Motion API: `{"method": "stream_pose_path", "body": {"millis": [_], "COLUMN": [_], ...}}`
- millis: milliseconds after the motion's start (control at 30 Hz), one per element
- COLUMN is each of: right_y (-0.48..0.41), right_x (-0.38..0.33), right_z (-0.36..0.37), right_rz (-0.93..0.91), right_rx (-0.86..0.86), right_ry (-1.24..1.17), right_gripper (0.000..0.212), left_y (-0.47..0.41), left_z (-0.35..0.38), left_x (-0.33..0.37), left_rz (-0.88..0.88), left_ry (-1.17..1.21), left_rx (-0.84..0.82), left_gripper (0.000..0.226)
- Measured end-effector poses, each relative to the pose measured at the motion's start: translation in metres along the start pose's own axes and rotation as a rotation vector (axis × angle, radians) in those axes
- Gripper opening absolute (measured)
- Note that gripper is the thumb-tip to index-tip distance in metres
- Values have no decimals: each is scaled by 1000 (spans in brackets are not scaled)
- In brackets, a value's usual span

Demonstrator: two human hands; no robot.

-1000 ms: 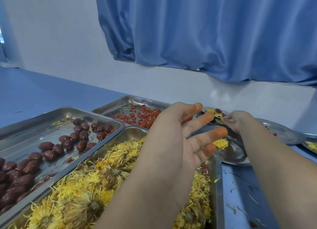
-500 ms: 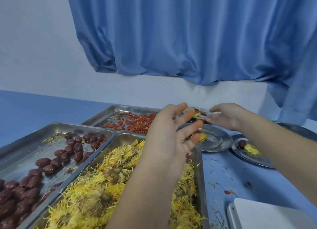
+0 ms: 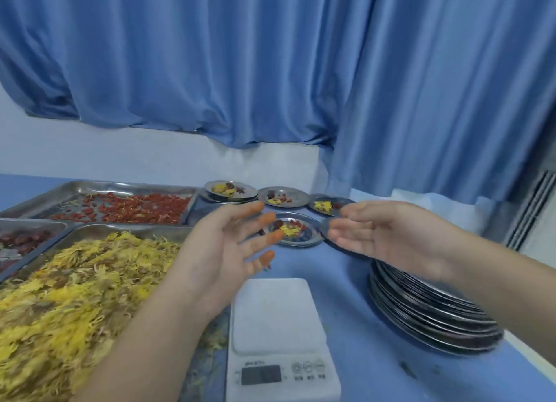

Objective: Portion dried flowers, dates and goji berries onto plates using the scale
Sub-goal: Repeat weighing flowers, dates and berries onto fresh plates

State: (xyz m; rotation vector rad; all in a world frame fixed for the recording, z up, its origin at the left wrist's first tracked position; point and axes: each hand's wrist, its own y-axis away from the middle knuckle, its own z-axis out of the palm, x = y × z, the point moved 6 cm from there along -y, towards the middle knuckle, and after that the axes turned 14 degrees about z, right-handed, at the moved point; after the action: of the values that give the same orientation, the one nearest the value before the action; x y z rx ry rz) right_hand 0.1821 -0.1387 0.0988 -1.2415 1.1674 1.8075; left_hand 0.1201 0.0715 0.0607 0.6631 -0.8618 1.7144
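Blue curtains point(image 3: 270, 55) hang in heavy folds across the back, above a pale wall point(image 3: 120, 151) and a blue tabletop point(image 3: 355, 311).

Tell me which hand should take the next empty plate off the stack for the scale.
Right, probably. The right hand is open, empty and hovers by the stack of plates. The left hand is empty too, but it sits on the far side of the scale, by the flower tray.

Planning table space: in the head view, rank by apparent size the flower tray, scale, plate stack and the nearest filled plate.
Steel tray of yellow dried flowers
White rectangular scale and stack of empty steel plates: alike, unranked
Small round filled steel plate
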Motion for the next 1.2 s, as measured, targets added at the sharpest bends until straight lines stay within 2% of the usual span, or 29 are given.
{"method": "stream_pose_path", "body": {"millis": [133,200,267,333,367,433,567,667,833,900,1000,1100,1200], "right_y": [46,61,73,79,80,79,74,71,68,68,70,76,83], "right_x": [3,9,14,20,24,34,44,43,40,40,37,34,32], "right_z": [-43,-65,-87,-101,-107,-116,-121,-118,-109,-107,-108,-110,-113], "right_rz": [-113,-153,-229,-293,-283,-218,-229,-271,-200,-202,-222,-248,-298], "right_rx": [114,249,465,620,650,664,684,740,788,797,799,803,850], "right_ry": [83,221,582,1037,1212,1365,1417,1510,1730,1778,1741,1643,1608], "right_gripper": [41,30,20,25,31,38,24,21,3,4,6,19,6], "left_y": [34,51,67,79,84,94,110,115,119,121,123,124,124], "left_z": [2,-4,-13,-25,-31,-42,-52,-53,-55,-54,-51,-52,-54], "left_x": [-32,-43,-48,-49,-48,-47,-51,-52,-47,-48,-51,-50,-49], "left_rz": [-44,-35,-14,21,40,64,42,54,130,137,133,144,159], "left_ry": [65,70,82,79,77,92,173,183,194,178,157,162,175], "left_rx": [64,102,131,167,176,169,111,72,58,44,21,18,18], "left_gripper": [20,21,23,24,23,22,24,30,34,34,37,38,39]}}
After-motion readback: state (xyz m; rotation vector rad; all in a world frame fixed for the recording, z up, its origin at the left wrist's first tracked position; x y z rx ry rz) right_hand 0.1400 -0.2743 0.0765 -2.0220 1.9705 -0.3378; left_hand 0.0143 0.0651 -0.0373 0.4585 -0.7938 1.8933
